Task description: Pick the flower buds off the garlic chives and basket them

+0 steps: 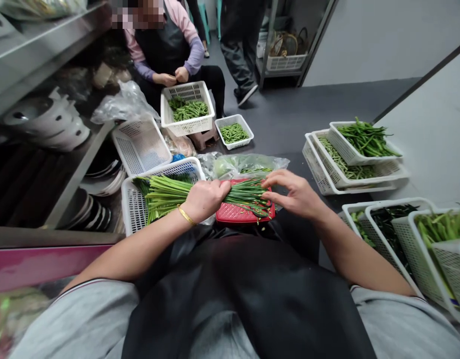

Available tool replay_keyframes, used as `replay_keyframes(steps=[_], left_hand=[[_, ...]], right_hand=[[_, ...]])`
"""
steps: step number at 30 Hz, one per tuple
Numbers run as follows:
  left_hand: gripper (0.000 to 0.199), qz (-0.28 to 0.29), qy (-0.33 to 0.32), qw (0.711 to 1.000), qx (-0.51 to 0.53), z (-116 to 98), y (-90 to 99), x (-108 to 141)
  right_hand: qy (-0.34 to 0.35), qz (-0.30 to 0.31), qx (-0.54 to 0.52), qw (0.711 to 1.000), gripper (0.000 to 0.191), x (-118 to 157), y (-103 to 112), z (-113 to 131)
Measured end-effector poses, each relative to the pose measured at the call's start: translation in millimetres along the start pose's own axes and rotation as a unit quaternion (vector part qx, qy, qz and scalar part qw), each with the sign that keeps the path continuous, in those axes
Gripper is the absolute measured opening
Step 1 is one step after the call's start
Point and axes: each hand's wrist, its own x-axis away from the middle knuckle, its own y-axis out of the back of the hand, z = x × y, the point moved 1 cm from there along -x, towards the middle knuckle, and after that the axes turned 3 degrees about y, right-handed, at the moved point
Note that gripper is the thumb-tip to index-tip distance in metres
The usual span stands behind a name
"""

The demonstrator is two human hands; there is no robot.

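Head view, left hand (pixel 204 200) gripping green stalks (pixel 167 192) over red board (pixel 235 214)

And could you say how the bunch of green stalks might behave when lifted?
The green stalks likely flex, being long and thin. They may splay apart, as their ends fan out beyond the left hand.

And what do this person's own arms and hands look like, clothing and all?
The left hand and right hand are ungloved. A narrow gold-coloured bracelet circles the left wrist; none shows on the right. Short, light grey sleeves end in thin, striped trim.
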Motion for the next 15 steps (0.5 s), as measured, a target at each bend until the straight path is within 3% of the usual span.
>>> replay_keyframes(steps=[3, 10, 13, 15], left_hand=[[0.031, 0.008, 0.009, 1.0, 0.002, -4, 3.1, 0], [0.028, 0.083, -0.005, 0.997, 0.01, -7, -5.3, 0], [0.029, 0.101, -0.011, 0.995, 0.01, -9, -2.9, 0], [0.028, 0.107, -0.016, 0.994, 0.009, -12, 0.3, 0]], right_hand=[[0.0, 0.031, 0.04, 0.999, 0.008, -3, -17, -5], [0.054, -0.003, 0.219, 0.974, 0.015, 4, -31, -1], [0.027, -0.007, 0.208, 0.978, 0.011, 2, -41, -1], [-0.042, -0.051, 0.131, 0.989, 0.008, -4, -48, -9]])
